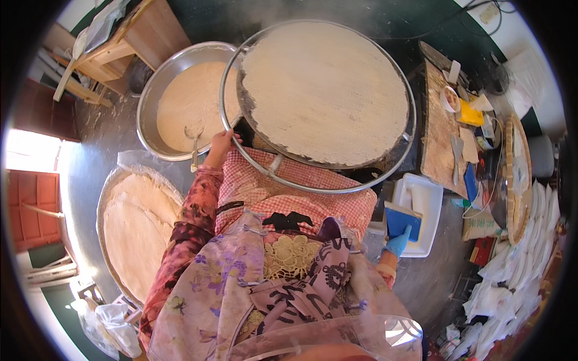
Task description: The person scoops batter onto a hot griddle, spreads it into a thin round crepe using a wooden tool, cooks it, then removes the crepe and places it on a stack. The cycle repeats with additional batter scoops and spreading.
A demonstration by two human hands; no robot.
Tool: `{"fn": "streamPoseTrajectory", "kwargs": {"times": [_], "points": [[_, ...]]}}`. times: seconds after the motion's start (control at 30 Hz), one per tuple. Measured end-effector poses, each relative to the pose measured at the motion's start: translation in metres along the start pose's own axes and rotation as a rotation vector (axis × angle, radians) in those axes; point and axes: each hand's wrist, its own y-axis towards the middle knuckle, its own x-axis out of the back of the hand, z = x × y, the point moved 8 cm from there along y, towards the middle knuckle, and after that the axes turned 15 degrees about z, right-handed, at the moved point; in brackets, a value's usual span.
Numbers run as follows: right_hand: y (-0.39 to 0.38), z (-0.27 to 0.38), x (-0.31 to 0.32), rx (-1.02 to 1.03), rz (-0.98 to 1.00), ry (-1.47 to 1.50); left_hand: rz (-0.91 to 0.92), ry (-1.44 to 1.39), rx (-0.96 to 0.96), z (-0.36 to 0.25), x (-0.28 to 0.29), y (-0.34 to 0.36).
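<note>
A wide round griddle [241, 99] stands in front of me, its top coated with a thin, pale pancake layer [325, 90] with ragged edges. A metal ring rail [349, 188] runs around it. At the ring's near left, my bare left hand [223, 144] is closed on the rail. My right hand [397, 243], in a blue glove, grips a blue flat scraper [402, 220] with a pale edge. That scraper is over a white rectangular tub [435, 210] at the right, in which a pale roll-like item [416, 197] shows.
Left of the griddle is a large metal basin [147, 120] of beige batter with a ladle [194, 153]. A round tray of stacked pale pancakes [135, 222] sits below it. To the right, a work board [438, 141] carries a spatula [457, 157] and a small bowl [448, 98].
</note>
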Motion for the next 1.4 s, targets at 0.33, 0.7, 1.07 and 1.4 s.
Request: {"fn": "streamPoseTrajectory", "kwargs": {"times": [0.33,0.7,1.07,1.4], "points": [[-0.071,0.1,-0.184,0.284,0.658,-0.039,0.201,-0.059,0.213,0.088,-0.115,-0.103],[-0.242,0.093,-0.396,1.205,1.114,-1.411,0.14,0.914,-0.286,0.001,-0.077,-0.139],[-0.235,0.018,-0.383,1.335,0.872,-1.757,0.05,1.29,-0.474,0.006,-0.058,-0.16],[-0.133,0.114,-0.289,0.798,0.729,-1.32,0.061,1.301,-0.467,0.006,-0.063,-0.151]]}}
